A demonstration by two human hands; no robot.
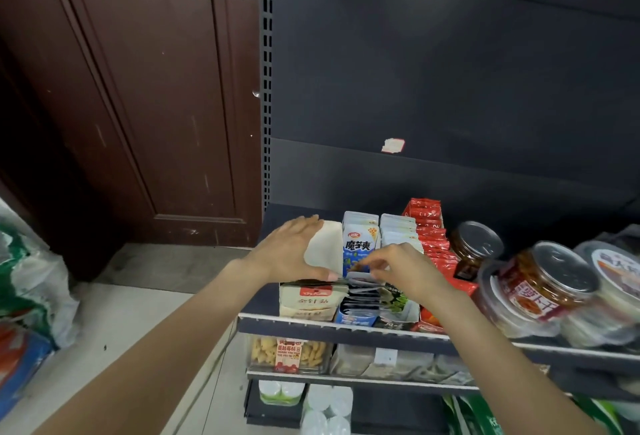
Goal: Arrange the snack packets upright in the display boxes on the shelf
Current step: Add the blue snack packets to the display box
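Several open display boxes of snack packets stand side by side on the dark shelf (346, 325). My left hand (294, 249) grips the raised cream flap (322, 246) of the leftmost box (306, 301), fingers over its top and thumb below. My right hand (398, 270) pinches the top edge of a small packet (358, 277) in the blue-and-white box (356, 310). Behind it a blue-and-white packet (358, 244) with printed characters stands upright. A box of white packets (398, 227) and a row of red packets (431, 230) stand to the right.
Round clear tubs with printed lids (543, 282) and a dark jar (472, 251) crowd the shelf's right side. Lower shelves hold snack tubs (289, 353) and white containers (327, 403). A brown door (138, 88) and a plastic bag (31, 279) are at left.
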